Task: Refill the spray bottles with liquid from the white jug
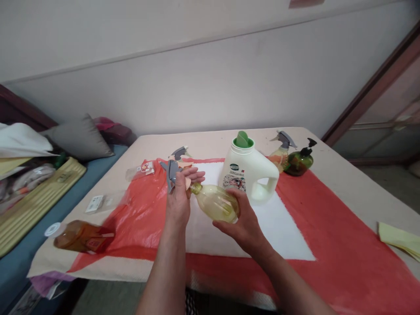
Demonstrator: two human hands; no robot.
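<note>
Yellowish transparent bottle [215,202]: held tilted, in front of the white jug [264,168] and toward its left, neck pointing away from the jug. Right hand [243,214]: curled around the bottle's base, thumb and fingers on opposite sides. Left hand [180,192]: fingers extended, thumb bearing on the grey spray head [172,171] at the bottle's neck; whether head and neck are joined cannot be told. Green pump bottle [298,164]: upright, right of the jug. Amber jar [78,236]: on its side, well left of the jug.
</note>
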